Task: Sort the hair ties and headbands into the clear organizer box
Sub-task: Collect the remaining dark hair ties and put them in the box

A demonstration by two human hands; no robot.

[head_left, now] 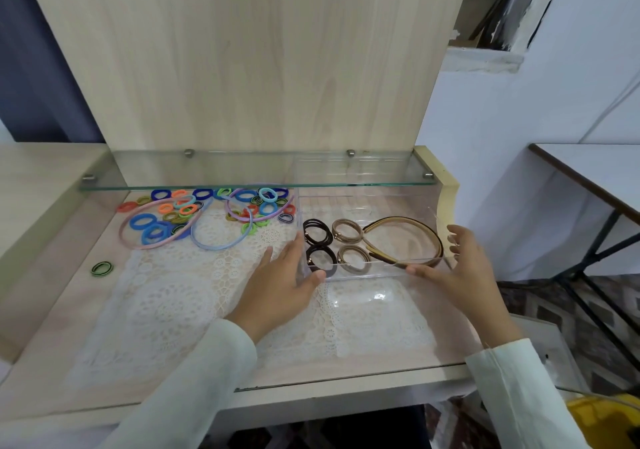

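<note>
Your left hand [284, 282]: flat against the box [360, 277] at its left front corner, thumb on front wall.
Your right hand [460, 268]: fingers spread at box's right side, thumb touching front wall.
Box contents: black ties [317, 232], brown ties [346, 230], brown headbands [408, 221].
Left of box: coloured ties [180, 213], pink headband [138, 244], blue headband [214, 247] heaped on lace mat [173, 303].
Stray: green-black tie [102, 268], well apart.

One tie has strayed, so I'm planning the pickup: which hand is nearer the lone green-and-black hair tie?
Left. The left hand is at the clear organizer box's left front corner, to the green-and-black hair tie's right; the right hand is beyond, at the box's right end.
</note>
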